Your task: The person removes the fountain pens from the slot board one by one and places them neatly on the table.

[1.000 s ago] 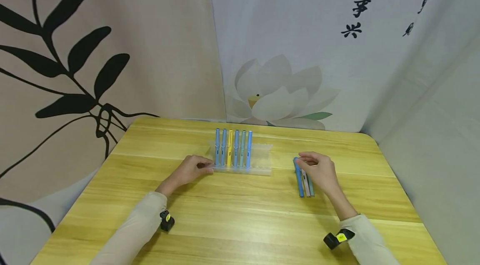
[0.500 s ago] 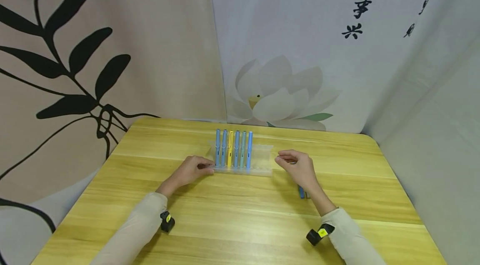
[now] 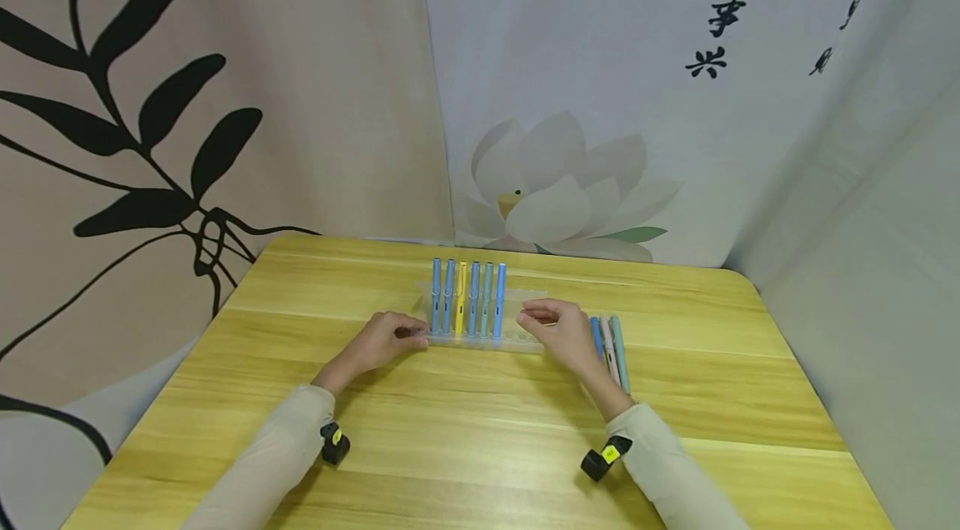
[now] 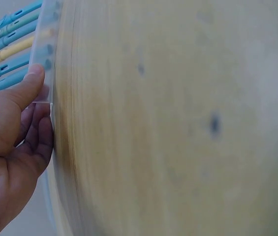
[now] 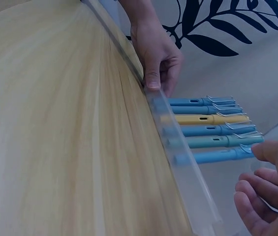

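Observation:
A clear plastic pen rack (image 3: 525,342) stands toward the back of the table, holding several capped pens upright in a row. Most are blue, among them a yellow pen (image 3: 460,297) and a green pen (image 3: 486,297). My left hand (image 3: 390,336) pinches the rack's left end, its thumb (image 4: 34,73) lying on the clear edge. In front of the rack's right part is my right hand (image 3: 558,332), fingers loosely bent. The right wrist view shows nothing between that thumb and the fingers (image 5: 262,189); the thumb overlaps the tip of the light blue pen (image 5: 212,156).
Just right of my right hand, a blue pen (image 3: 597,337), a greyish pen (image 3: 609,347) and a green pen (image 3: 620,351) lie side by side on the wooden table (image 3: 465,447). A printed curtain (image 3: 337,97) hangs behind the table's back edge.
My right hand has moved left from over the lying pens to the rack's right part, uncovering those pens. The left hand stays at the rack's left end.

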Demonstrator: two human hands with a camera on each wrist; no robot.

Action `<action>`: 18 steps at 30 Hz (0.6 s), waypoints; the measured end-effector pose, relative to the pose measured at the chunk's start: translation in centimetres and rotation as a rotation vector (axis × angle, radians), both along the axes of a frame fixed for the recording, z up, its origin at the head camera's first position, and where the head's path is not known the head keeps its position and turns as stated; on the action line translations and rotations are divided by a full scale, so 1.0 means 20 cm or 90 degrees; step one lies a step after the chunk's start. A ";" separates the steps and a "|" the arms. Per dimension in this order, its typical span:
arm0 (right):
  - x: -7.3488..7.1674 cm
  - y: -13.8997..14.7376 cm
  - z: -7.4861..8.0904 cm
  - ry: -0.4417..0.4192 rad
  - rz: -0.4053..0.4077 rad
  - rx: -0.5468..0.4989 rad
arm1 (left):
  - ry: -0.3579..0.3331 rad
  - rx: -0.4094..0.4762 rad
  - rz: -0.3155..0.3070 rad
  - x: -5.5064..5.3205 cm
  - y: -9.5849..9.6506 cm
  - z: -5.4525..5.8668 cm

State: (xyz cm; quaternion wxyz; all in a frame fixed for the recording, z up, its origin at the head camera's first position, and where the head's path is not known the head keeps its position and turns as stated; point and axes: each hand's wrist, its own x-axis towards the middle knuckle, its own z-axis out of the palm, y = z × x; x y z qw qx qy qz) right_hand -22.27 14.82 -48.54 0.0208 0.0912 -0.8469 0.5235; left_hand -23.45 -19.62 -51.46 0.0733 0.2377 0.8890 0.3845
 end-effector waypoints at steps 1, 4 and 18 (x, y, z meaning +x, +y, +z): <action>0.00 -0.01 0.00 -0.003 0.001 -0.003 | 0.000 0.000 0.000 0.00 0.00 0.00; -0.02 -0.04 -0.02 -0.009 0.003 -0.013 | 0.001 0.001 0.000 0.00 0.00 0.00; -0.10 -0.15 -0.07 0.004 0.000 -0.011 | 0.005 0.005 0.000 0.00 0.00 -0.01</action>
